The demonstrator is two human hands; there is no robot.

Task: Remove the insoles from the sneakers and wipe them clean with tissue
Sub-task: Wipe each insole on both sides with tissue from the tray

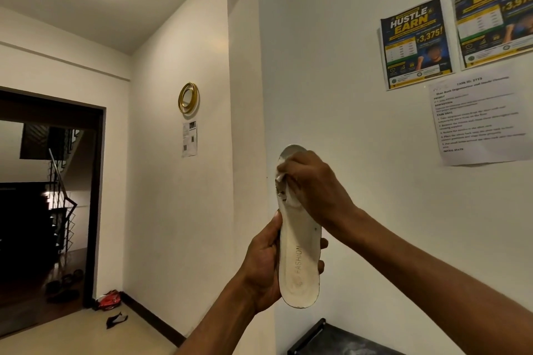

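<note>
A white insole printed "FASHION" stands upright in front of the wall, heel end down. My left hand grips its lower half, thumb along the left edge and fingertips showing at the right edge. My right hand holds a crumpled white tissue pressed against the insole's upper part, just below the toe end. No sneaker is in view.
A dark shelf top sits low against the wall below the insole. Posters and a task sheet hang on the right wall. On the floor at left lie a red bag and a dark scrap beside an open doorway.
</note>
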